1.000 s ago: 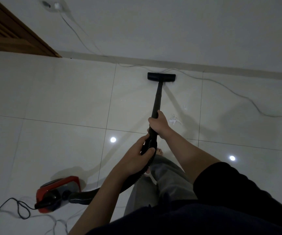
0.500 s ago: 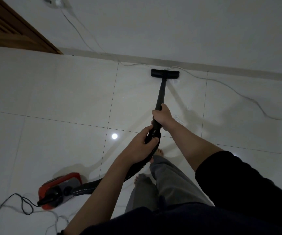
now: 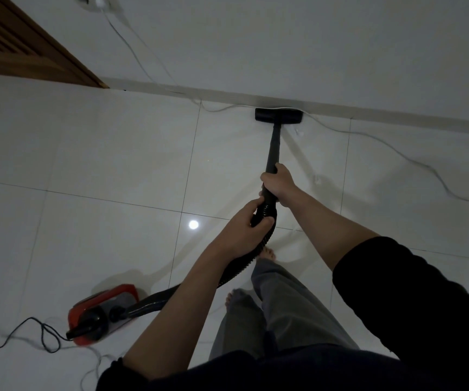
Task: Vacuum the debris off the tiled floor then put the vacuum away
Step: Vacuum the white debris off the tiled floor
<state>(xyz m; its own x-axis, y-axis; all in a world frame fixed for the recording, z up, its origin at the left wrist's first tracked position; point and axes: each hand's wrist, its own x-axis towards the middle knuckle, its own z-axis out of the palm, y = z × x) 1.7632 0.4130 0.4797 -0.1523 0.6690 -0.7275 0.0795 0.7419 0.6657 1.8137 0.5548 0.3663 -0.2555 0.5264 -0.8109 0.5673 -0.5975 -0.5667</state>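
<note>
Both hands are gripping the vacuum: right hand (image 3: 279, 184) curling round the wand (image 3: 273, 153), left hand (image 3: 246, 230) round the hose (image 3: 239, 268); nozzle (image 3: 279, 115) is lying against the baseboard (image 3: 396, 115), upper centre.

Your floor head (image 3: 279, 116) sits ahead against the wall base (image 3: 368, 112), a cord (image 3: 382, 142) trailing to its right; the vacuum body (image 3: 102, 313) lies behind-left of your feet (image 3: 267, 253).

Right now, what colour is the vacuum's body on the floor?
Red, with black and grey parts on top; the vacuum body shows best in the head view, lower left.
</note>
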